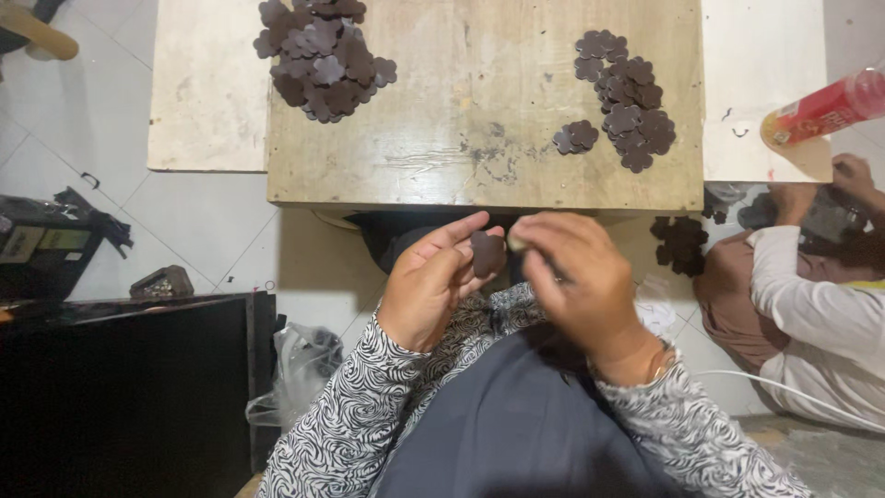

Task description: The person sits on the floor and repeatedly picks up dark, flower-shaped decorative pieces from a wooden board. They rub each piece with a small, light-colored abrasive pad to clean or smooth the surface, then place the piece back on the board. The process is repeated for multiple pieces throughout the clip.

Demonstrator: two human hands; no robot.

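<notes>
White floor tiles surround a worn wooden table (442, 138) carrying two heaps of dark brown flower-shaped leather cutouts, one at the far left (321, 57) and a flatter one at the right (627, 100). Below the table's near edge, the left hand (429, 281) pinches a single dark brown flower-shaped piece (487, 253) between thumb and fingers. The right hand (576, 277) is curled narrow, its fingertips touching that piece and a small pale object (516, 242) I cannot identify. Nearby sits another person (811, 304) in white sleeves.
</notes>
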